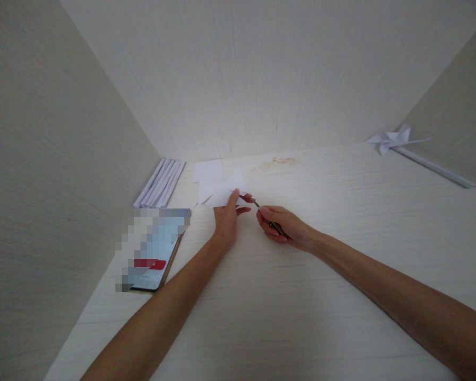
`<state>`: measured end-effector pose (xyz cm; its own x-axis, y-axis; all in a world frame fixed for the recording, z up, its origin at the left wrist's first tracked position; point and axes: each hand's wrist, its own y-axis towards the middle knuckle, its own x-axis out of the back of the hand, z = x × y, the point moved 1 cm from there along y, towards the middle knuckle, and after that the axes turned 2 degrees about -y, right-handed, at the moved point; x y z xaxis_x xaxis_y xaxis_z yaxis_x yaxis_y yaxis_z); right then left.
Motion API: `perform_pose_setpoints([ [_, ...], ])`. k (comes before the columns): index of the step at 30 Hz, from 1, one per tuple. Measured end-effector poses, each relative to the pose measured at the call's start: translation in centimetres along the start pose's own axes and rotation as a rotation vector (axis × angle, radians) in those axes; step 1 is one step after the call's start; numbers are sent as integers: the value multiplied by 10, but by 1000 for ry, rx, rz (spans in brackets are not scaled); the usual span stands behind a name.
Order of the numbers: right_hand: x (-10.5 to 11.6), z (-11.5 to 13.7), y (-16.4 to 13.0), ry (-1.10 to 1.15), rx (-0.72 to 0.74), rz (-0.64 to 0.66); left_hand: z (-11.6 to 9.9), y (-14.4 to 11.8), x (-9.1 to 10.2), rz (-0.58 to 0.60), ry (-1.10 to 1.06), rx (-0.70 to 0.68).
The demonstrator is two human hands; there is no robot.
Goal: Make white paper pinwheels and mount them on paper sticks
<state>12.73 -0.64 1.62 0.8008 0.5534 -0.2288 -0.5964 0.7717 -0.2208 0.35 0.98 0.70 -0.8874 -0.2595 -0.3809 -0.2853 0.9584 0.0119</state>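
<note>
At the bench's (341, 222) far left, around eleven o'clock, your left hand (227, 222) pins the thin, floppy, easily torn paper (221, 189) by its near edge, while your right hand (281, 225) grips slim scissors (262, 211).

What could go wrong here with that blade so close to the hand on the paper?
1. The left hand pins the white paper with its fingers right beside the tip of the thin tool held by the right hand; a slip could nick them.
2. Only one edge is pinned, so the paper may shift or tear.
3. The phone lies near the left forearm and could get nudged.
</note>
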Motion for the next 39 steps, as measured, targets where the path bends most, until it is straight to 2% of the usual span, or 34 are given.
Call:
perform_pose_setpoints([
  [9,2,-2,2,54,10,-18,2,-1,-1,85,22,0],
  [39,0,-1,1,55,35,-65,4,-1,-2,92,12,-13],
])
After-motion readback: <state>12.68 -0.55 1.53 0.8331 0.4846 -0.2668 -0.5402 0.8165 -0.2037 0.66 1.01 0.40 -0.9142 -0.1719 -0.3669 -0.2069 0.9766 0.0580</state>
